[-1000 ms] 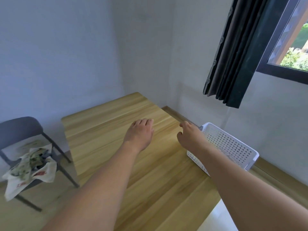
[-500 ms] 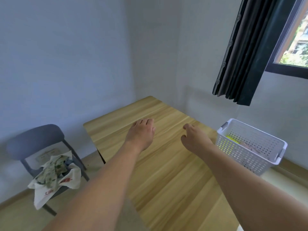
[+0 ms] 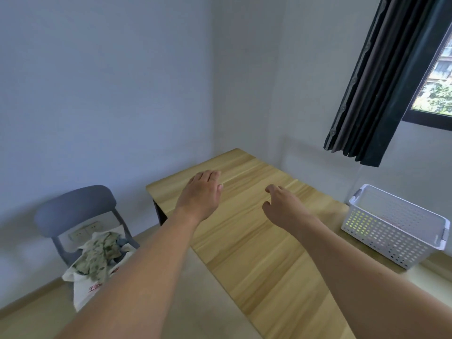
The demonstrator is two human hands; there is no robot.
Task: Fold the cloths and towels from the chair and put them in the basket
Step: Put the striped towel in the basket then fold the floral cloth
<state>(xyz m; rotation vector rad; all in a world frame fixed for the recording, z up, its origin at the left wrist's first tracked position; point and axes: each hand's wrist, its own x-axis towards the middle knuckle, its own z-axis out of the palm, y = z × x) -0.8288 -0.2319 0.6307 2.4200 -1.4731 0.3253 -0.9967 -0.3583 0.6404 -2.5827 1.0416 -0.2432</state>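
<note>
A heap of cloths (image 3: 97,255), green-patterned and white with red print, lies on the seat of a grey chair (image 3: 73,206) at the lower left. A white perforated basket (image 3: 391,228) stands at the right on the wooden table (image 3: 256,241), with something yellow-green showing through its wall. My left hand (image 3: 203,192) hovers over the table's far left part, fingers straight and holding nothing. My right hand (image 3: 281,206) floats over the table's middle with fingers loosely curled, empty.
Pale walls meet in a corner behind the table. A dark curtain (image 3: 381,81) hangs at the upper right beside a window (image 3: 437,77). A wall socket (image 3: 83,231) shows behind the chair. Beige floor lies between chair and table.
The view has swung left and back: chair and cloths now sit nearer the centre, and the basket shows whole at the right. Both hands stay out over the table, empty.
</note>
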